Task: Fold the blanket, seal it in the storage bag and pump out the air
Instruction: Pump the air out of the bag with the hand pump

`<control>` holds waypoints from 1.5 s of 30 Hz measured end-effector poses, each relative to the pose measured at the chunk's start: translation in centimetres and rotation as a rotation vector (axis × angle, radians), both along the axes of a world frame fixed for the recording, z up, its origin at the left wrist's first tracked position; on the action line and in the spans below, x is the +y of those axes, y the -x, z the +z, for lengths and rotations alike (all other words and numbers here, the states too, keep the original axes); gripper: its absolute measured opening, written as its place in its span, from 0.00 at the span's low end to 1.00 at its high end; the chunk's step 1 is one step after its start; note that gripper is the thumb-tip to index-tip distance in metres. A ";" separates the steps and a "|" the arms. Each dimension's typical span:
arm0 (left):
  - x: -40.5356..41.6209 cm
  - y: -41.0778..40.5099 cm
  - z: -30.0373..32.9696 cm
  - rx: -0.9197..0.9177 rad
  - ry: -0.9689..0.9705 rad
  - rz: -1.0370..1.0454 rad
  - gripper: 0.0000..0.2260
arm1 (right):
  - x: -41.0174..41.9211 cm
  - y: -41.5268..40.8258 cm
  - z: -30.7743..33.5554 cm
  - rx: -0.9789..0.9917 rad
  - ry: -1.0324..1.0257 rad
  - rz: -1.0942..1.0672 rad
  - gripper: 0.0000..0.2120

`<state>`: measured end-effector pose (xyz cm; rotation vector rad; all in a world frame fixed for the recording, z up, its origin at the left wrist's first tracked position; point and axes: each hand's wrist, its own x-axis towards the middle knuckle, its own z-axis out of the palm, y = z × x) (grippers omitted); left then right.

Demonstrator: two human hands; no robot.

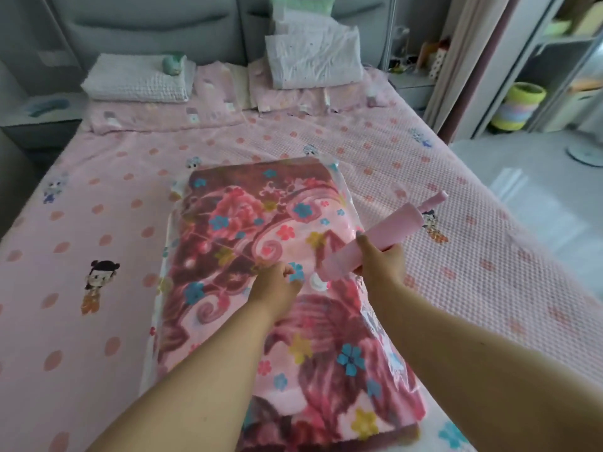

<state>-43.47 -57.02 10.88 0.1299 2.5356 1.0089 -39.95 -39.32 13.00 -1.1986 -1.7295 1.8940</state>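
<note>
1. Holding the pink pump (385, 238) tilted, the right hand (380, 261) has its grip wrapped round the barrel, with the lower end just beside the white valve (317, 282) and not yet seated on it.
2. The left hand (274, 285) rests on the storage bag (372, 316) just left of the valve, fingers curled down against the plastic; whether this grip pinches the film or only presses it, I cannot tell.
3. The folded blanket (257, 223) lies inside the clear bag in the middle of the bed (98, 207), flat and still puffy, so I judge the air is not yet out and pumping is the step in hand.
4. Risk: the pump meets the valve at an angle. A tilted nozzle would probably leak at the rim and each stroke would draw room air instead of bag air.
5. Risk: the soft blanket gives under pressure, so pushing down could sink the valve and let the pump slip off sideways. The left hand beside it looks placed to steady that spot.
6. Risk: the seal strip is not plainly visible from here; if any stretch is unclosed, the bag would refill as fast as it empties.
7. Risk: plush fabric drawn up under the valve could block the flow early.
</note>
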 end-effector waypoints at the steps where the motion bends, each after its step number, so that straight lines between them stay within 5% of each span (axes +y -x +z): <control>1: 0.3 0.3 -0.2 0.032 0.067 -0.058 0.16 | 0.2 0.0 -0.2 -0.003 -0.006 -0.017 0.14; 12: 4.8 2.8 -6.0 0.061 0.264 -0.465 0.29 | 3.7 0.3 -3.7 -0.045 -0.053 -0.043 0.16; 40: 6.8 3.8 -7.8 0.160 0.415 -0.474 0.17 | 6.3 2.8 -6.2 -0.072 -0.032 -0.009 0.19; 45: 7.5 3.9 -8.4 0.220 0.567 -0.574 0.19 | 6.3 2.8 -6.7 -0.072 -0.023 -0.003 0.19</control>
